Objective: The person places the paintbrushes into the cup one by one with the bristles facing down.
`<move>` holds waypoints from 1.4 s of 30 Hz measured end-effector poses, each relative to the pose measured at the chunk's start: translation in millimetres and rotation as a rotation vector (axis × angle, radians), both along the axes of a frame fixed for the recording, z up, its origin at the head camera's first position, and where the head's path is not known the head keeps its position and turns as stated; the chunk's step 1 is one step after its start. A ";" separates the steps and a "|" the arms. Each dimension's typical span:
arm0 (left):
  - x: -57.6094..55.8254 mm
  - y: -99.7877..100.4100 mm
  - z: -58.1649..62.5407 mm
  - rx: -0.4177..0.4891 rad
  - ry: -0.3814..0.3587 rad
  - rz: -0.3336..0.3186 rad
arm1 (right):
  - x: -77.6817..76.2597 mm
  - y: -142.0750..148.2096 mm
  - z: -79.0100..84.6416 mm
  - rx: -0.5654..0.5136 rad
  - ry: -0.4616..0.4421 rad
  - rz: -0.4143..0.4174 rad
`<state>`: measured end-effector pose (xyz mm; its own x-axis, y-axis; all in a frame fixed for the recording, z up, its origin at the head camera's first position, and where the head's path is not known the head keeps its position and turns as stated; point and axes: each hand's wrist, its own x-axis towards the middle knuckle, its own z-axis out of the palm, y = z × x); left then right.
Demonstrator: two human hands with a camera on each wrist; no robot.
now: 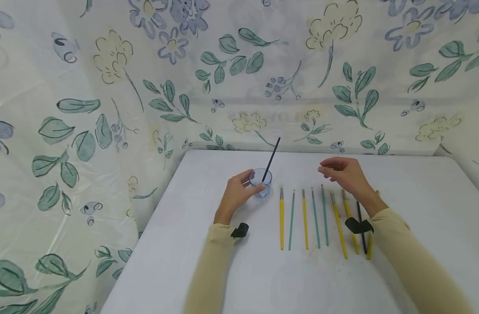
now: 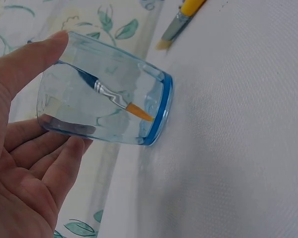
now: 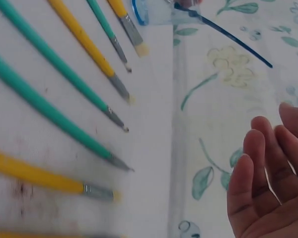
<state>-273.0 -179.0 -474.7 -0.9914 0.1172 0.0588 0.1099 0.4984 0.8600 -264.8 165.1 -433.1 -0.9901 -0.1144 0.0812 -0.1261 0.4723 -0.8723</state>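
My left hand (image 1: 237, 192) holds a clear bluish glass (image 1: 265, 191), thumb on one side and fingers on the other. Inside the glass leans a paintbrush (image 1: 272, 158) with a dark handle; in the left wrist view its orange bristles (image 2: 138, 111) point toward the blue-tinted base. My right hand (image 1: 343, 172) hovers above the tops of the laid-out brushes, fingers loosely bent and nothing between them. Nearest below it are a yellow paintbrush (image 1: 338, 226) and a black-handled one (image 1: 362, 235). The right forearm partly covers the rightmost brushes.
Several yellow and green paintbrushes, among them a yellow one (image 1: 281, 222) and a green one (image 1: 325, 220), lie in a row on the white table (image 1: 176, 244), bristles pointing away. Faint stains mark the surface near them. A floral sheet (image 1: 223, 96) hangs behind and at the sides.
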 end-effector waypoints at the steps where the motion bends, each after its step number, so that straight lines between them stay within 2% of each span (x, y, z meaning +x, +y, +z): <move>1: 0.1 0.4 -0.1 0.002 -0.001 0.001 | 1.9 5.3 0.7 0.013 0.007 0.002; 6: -0.5 3.8 1.2 0.002 -0.006 0.006 | 14.3 30.5 4.7 0.108 0.028 0.011; 11: -2.2 4.2 -0.4 -0.018 -0.010 0.016 | 25.1 51.2 -0.6 0.210 0.022 0.003; 22: -7.7 4.6 2.4 -0.006 -0.002 0.022 | 40.0 89.6 -11.4 0.310 0.012 0.011; 27: -10.1 8.8 2.4 0.016 -0.010 0.022 | 50.3 104.5 -16.9 0.349 0.016 0.045; 33: -9.7 6.8 3.3 0.012 -0.015 0.019 | 63.7 115.1 -24.4 0.372 0.091 0.079; 42: -8.5 6.8 2.5 -0.004 -0.031 0.029 | 80.5 119.5 -36.1 0.500 0.085 0.098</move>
<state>-281.6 -172.1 -472.2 -0.9957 0.0885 0.0279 0.0689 0.5043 0.8608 -184.3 284.5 -469.2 -0.9651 -0.2516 0.0728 -0.2513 0.8112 -0.5280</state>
